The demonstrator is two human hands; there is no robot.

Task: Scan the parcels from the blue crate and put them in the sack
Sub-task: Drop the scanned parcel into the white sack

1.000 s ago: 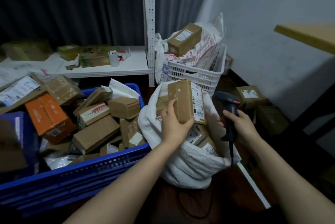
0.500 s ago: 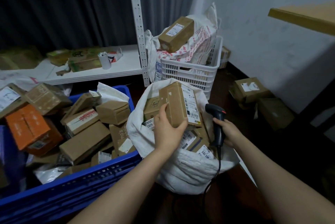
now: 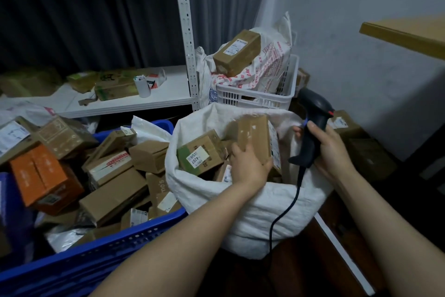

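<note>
My left hand [image 3: 249, 168] grips a brown cardboard parcel [image 3: 255, 137] low inside the mouth of the white sack [image 3: 260, 212], among other boxes lying there. My right hand [image 3: 331, 152] holds a black barcode scanner [image 3: 310, 125] upright by its handle, just right of the sack's rim, its cable hanging down over the sack. The blue crate [image 3: 96, 258] at the left is heaped with several brown parcels and an orange box [image 3: 43, 176].
A white metal shelf [image 3: 134, 101] with flat packages and a white cup stands behind the crate. A white basket [image 3: 260, 97] holding a printed bag and a box sits behind the sack. More boxes [image 3: 346, 125] lie on the floor at the right, under a wooden tabletop [image 3: 409, 34].
My left hand has lowered the parcel from above the sack down into its mouth. My right hand has raised the scanner and tipped it upright, away from the parcel.
</note>
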